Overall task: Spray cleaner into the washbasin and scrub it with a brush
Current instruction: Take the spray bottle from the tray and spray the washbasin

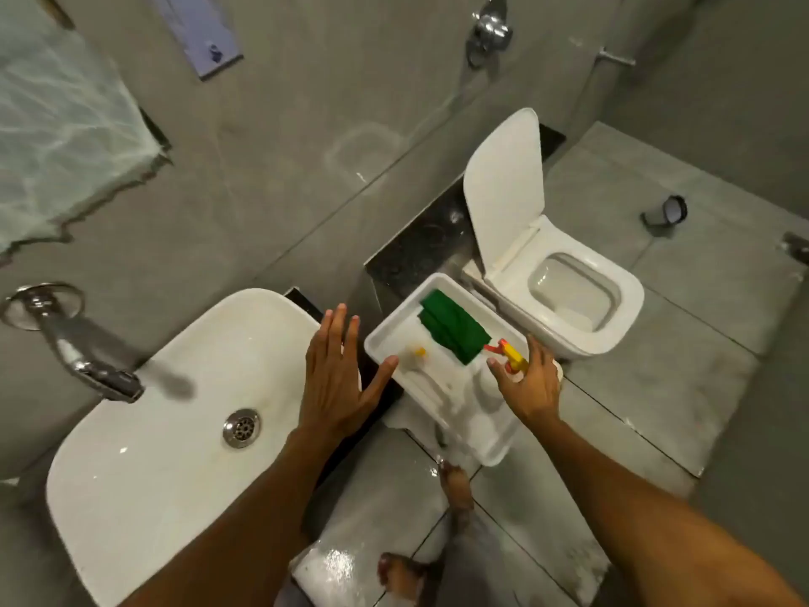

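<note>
The white washbasin [144, 440] fills the lower left, with a metal drain [241, 428] and a chrome tap [83, 357] over it. To its right stands a white tray [437, 284]. In the tray lie a green cloth [453, 328], a spray bottle with a yellow and red trigger head [510, 350] and a pale brush with a yellow part [416, 359]. My left hand [335, 378] hovers flat with fingers spread between basin and tray, holding nothing. My right hand [527, 383] is at the spray bottle, fingers curled but apart; whether it touches is unclear.
A white toilet [582, 295] with its lid raised stands right of the tray, against a dark stone ledge [420, 243]. The grey tiled floor [634, 409] is wet, and my bare feet [455, 479] show below the tray. A small dark object [665, 211] lies on the floor at far right.
</note>
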The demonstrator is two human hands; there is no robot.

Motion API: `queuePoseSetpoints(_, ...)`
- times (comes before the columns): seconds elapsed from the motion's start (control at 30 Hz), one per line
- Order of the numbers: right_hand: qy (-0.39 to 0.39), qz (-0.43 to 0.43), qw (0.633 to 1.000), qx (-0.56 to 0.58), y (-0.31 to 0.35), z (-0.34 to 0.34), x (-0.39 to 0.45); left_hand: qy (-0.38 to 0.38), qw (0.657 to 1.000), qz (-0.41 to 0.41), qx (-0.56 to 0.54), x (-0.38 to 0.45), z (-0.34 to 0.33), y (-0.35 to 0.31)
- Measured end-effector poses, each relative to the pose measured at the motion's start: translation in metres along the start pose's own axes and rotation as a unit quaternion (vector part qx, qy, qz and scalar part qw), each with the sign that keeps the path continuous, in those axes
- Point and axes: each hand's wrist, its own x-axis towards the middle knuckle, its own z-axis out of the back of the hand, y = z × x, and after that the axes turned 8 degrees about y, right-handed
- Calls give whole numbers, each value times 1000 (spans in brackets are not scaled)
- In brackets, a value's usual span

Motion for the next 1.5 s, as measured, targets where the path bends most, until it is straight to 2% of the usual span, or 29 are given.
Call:
queuePoseSetpoints(0.13, 25, -39, 995, 88, -17, -14, 6, 48, 998, 40, 11, 6, -16, 5)
queuePoseSetpoints(0.23, 0, -52, 984, 168, -25, -28, 15, 65, 997, 50, 13, 9, -28, 2)
queuePoseSetpoints(0.4, -50, -103, 943, 311, -29, -45, 37, 60, 996, 50, 50, 15, -39, 3)
queuePoseSetpoints(0.53, -87, -112, 909, 391, -33, -61, 55, 49, 996, 60, 52, 17, -44, 6)
queuePoseSetpoints(0.63, -97, -82, 921, 367, -34, -71, 61, 47, 995, 68, 51, 17, -47, 7)
queuePoseSetpoints(0.77, -112, -28, 971, 212, -30, -78, 74, 43, 996, 65, 42, 18, -48, 7)
queuePoseSetpoints(0.97, -116, -45, 959, 255, -14, -85, 79, 49, 996, 69, 42, 19, -46, 6)
queuePoseSetpoints(1.1, -119, 53, 963, 234, -3, -84, 72, 48, 995, 72, 50, 19, -46, 6)
queuePoseSetpoints(1.33, -15, 221, 956, 195, 51, -54, 32, 35, 998, 58, 4, 13, -31, 3)
queuePoseSetpoints(1.5, 101, 247, 945, 189, 124, -44, -5, -39, 993, 101, -37, -11, -2, 17)
